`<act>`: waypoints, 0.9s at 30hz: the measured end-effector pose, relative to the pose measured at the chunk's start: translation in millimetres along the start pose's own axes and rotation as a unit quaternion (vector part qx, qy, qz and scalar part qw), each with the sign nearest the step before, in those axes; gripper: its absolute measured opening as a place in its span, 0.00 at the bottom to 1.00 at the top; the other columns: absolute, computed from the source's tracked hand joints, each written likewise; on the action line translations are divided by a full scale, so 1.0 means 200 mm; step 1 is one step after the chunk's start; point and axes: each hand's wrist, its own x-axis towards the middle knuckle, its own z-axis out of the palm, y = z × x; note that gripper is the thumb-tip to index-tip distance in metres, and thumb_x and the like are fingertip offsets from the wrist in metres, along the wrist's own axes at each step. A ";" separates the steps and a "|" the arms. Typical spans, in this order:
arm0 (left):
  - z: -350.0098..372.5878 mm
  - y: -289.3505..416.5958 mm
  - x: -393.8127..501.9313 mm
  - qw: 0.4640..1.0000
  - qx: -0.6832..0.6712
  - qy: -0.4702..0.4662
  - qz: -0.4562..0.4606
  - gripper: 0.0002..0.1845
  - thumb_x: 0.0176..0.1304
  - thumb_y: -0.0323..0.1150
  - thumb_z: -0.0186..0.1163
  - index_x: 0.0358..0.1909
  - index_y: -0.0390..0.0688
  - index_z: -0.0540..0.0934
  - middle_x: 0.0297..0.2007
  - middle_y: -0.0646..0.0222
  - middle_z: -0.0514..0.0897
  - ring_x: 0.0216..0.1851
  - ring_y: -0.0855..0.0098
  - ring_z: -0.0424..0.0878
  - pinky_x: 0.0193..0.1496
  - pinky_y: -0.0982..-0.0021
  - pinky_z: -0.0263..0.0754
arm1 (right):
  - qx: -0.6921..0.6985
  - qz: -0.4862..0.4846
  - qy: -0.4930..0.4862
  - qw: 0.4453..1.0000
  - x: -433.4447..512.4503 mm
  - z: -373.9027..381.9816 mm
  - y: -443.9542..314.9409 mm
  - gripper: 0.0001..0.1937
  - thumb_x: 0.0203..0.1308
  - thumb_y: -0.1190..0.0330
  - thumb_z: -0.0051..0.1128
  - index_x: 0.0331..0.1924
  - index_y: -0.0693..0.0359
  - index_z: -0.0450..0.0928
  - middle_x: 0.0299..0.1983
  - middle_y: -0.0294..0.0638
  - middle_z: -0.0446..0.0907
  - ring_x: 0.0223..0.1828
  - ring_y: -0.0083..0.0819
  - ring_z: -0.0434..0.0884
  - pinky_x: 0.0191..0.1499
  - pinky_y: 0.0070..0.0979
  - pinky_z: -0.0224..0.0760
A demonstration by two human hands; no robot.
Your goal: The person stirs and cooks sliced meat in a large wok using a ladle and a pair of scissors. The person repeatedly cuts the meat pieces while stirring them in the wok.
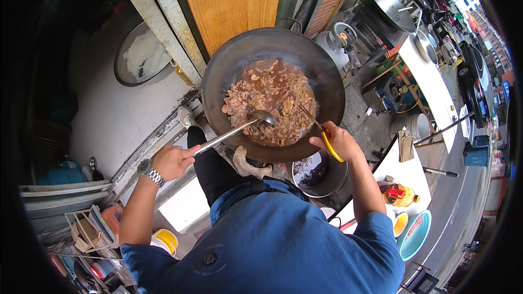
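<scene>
A large dark wok (282,43) stands before me, with sliced meat (269,98) in brown liquid and faint steam over it. My left hand (173,161), with a metal watch at the wrist, grips the long handle of a metal ladle (265,117); the ladle's bowl rests in the meat. At the wok's right edge, my right hand (338,141) holds scissors or tongs with a yellow handle (331,147), the dark metal tips down at the meat. Which of the two tools it is, I cannot tell. A folded cloth (247,164) lies by the near rim.
A gas cylinder (333,49) is beyond the wok at right. Close by my right forearm are a pot of dark liquid (320,175) and a white table (416,171) with an oil bottle (402,195). A basin of white food (143,55) sits at left, near a door frame.
</scene>
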 end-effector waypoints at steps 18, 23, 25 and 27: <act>0.37 -0.13 -0.21 0.874 -0.326 0.246 -0.261 0.22 0.60 0.29 0.66 0.57 0.47 0.80 0.21 0.64 0.79 0.22 0.79 0.73 0.31 0.75 0.71 | -0.589 -0.172 -0.203 0.764 1.19 0.47 -0.58 0.21 0.59 0.66 0.58 0.58 0.56 0.77 0.65 0.46 0.70 0.65 0.39 0.71 0.53 0.39 0.69; 0.46 -0.16 -0.21 0.855 -0.391 0.250 -0.230 0.22 0.62 0.29 0.65 0.59 0.48 0.79 0.21 0.70 0.78 0.18 0.83 0.71 0.24 0.78 0.68 | -0.465 -0.180 -0.278 0.821 1.07 0.33 -0.51 0.22 0.53 0.59 0.65 0.51 0.59 0.82 0.52 0.44 0.82 0.55 0.41 0.80 0.55 0.41 0.73; 0.47 -0.16 -0.20 0.853 -0.402 0.221 -0.248 0.22 0.64 0.29 0.62 0.61 0.51 0.77 0.22 0.78 0.78 0.15 0.86 0.69 0.17 0.81 0.65 | -0.391 -0.166 -0.361 0.830 1.04 0.25 -0.46 0.25 0.47 0.52 0.69 0.46 0.59 0.84 0.42 0.46 0.84 0.48 0.41 0.82 0.49 0.35 0.74; 0.47 -0.15 -0.19 0.842 -0.432 0.218 -0.238 0.22 0.65 0.30 0.62 0.62 0.51 0.76 0.23 0.77 0.79 0.16 0.86 0.70 0.16 0.81 0.65 | -0.310 -0.142 -0.435 0.833 1.02 0.21 -0.42 0.25 0.47 0.48 0.68 0.41 0.60 0.85 0.38 0.47 0.84 0.44 0.41 0.82 0.46 0.35 0.73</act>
